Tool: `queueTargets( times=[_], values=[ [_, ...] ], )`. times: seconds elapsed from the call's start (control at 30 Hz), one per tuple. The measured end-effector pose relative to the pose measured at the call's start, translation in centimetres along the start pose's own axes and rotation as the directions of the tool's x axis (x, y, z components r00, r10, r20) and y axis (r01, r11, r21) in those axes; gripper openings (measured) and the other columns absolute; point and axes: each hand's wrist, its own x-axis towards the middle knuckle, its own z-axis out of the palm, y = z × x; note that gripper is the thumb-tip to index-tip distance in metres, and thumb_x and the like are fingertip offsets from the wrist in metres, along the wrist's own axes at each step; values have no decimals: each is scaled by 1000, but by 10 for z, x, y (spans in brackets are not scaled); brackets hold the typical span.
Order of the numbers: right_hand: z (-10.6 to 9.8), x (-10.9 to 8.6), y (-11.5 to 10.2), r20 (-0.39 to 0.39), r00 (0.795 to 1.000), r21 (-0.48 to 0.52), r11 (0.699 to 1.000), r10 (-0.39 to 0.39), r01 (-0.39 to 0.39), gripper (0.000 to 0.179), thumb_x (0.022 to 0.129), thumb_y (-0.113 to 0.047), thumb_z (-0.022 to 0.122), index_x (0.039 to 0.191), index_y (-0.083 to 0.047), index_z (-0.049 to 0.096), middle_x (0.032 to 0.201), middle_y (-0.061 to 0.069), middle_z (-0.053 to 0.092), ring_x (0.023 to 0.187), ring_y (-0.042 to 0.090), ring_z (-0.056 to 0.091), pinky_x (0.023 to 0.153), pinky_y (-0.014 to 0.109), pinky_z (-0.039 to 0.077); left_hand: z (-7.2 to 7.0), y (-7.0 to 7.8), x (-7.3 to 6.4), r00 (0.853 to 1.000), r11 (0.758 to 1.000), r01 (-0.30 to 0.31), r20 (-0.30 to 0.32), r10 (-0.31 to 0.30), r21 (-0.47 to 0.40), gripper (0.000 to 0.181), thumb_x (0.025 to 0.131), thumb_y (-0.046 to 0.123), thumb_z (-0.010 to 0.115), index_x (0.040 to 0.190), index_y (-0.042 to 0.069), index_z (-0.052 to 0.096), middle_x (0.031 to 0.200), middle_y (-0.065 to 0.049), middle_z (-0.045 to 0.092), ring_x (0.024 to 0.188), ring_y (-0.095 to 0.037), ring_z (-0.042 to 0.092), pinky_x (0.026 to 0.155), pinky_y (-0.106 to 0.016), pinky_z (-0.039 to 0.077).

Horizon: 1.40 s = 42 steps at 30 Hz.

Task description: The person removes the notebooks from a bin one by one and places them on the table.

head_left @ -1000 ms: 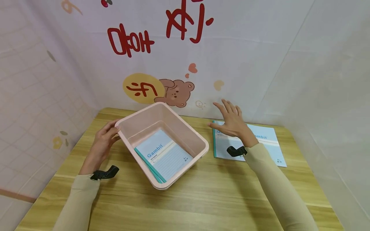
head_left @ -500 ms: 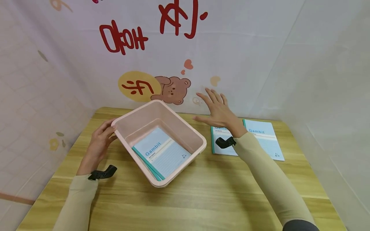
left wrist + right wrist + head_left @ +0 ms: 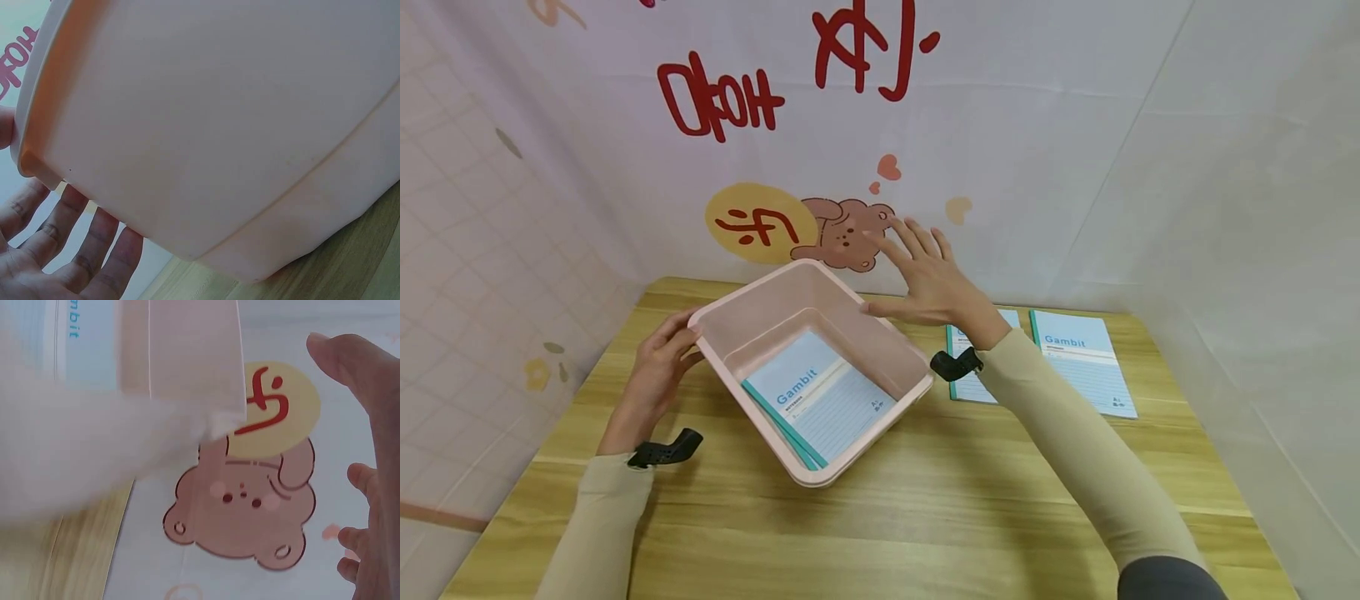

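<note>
A pink plastic basin [image 3: 891,346] stands turned at an angle in the middle of the table, and seems tilted. Light blue notebooks [image 3: 823,408] with green spines lie inside, stacked slightly askew. My left hand [image 3: 662,362] grips the basin's rim at the left corner, thumb on the rim and fingers against the outer wall in the left wrist view. Over the basin's right rim hovers my right hand [image 3: 928,283], fingers spread and holding nothing. To its right, one notebook [image 3: 977,387] is partly covered by the right wrist; another notebook [image 3: 1082,358] lies beside it.
The wooden table [image 3: 880,533] meets a white wall cloth [image 3: 1037,167] printed with a bear and red characters. More pale cloth hangs on the left and right. A black camera mount [image 3: 666,448] sits on the left wrist, another mount [image 3: 955,364] on the right.
My right hand has moved left from above the loose notebooks to the basin's right rim, uncovering more of the right-hand notebook. My left hand stays on the rim. The head view has shifted slightly.
</note>
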Motion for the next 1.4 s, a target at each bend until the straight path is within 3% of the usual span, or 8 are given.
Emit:
queueTargets(
  times=[0.27, 0.6, 0.67, 0.83, 1.1, 1.4],
  values=[
    [5, 17, -24, 26, 999, 2, 999, -41, 41, 101, 83, -79, 60, 164, -36, 18, 175, 3, 2, 161, 32, 3, 127, 62, -1, 0, 1, -1, 1000, 1000, 8, -16, -7, 25, 32, 105, 18, 59, 137, 11, 59, 126, 6, 59, 108, -7, 63, 87, -18, 55],
    [20, 34, -55, 49, 993, -9, 994, -109, 109, 90, 84, -82, 53, 160, -46, 20, 174, 3, 6, 162, 30, 3, 127, 61, -1, -2, 3, -2, 1000, 999, 15, -7, -14, 42, 31, 106, 20, 58, 136, 13, 59, 126, 6, 58, 109, -6, 63, 87, -17, 55],
    [23, 38, -60, 56, 990, -22, 991, -129, 131, 93, 84, -81, 55, 161, -44, 20, 174, 3, 6, 161, 30, 3, 128, 60, -1, -2, 3, -2, 1000, 999, 17, -8, -17, 38, 31, 106, 19, 58, 136, 13, 58, 125, 6, 58, 108, -6, 63, 86, -16, 55],
    [30, 44, -74, 96, 982, -29, 985, -165, 169, 101, 81, -83, 57, 163, -34, 20, 173, 3, 9, 161, 30, 4, 129, 57, 3, 0, 3, -2, 1000, 999, 16, -13, -15, 31, 32, 105, 19, 59, 137, 12, 59, 126, 6, 59, 109, -6, 63, 87, -17, 55],
    [46, 53, -92, 192, 960, 5, 978, -204, 207, 101, 82, -81, 59, 163, -36, 18, 173, 1, 7, 160, 26, 6, 130, 53, 7, 0, 2, -1, 1000, 999, -4, 17, 4, -35, 27, 105, 14, 57, 132, 12, 62, 121, 5, 62, 105, -7, 65, 86, -20, 56],
    [68, 60, -101, 265, 929, -15, 962, -259, 272, 96, 79, -85, 59, 155, -33, 31, 157, -1, 32, 150, 22, 20, 127, 47, 15, 1, 1, -1, 1000, 999, -18, 14, 19, -37, 27, 105, 13, 57, 131, 12, 62, 120, 5, 64, 104, -6, 66, 85, -20, 56]
  ],
)
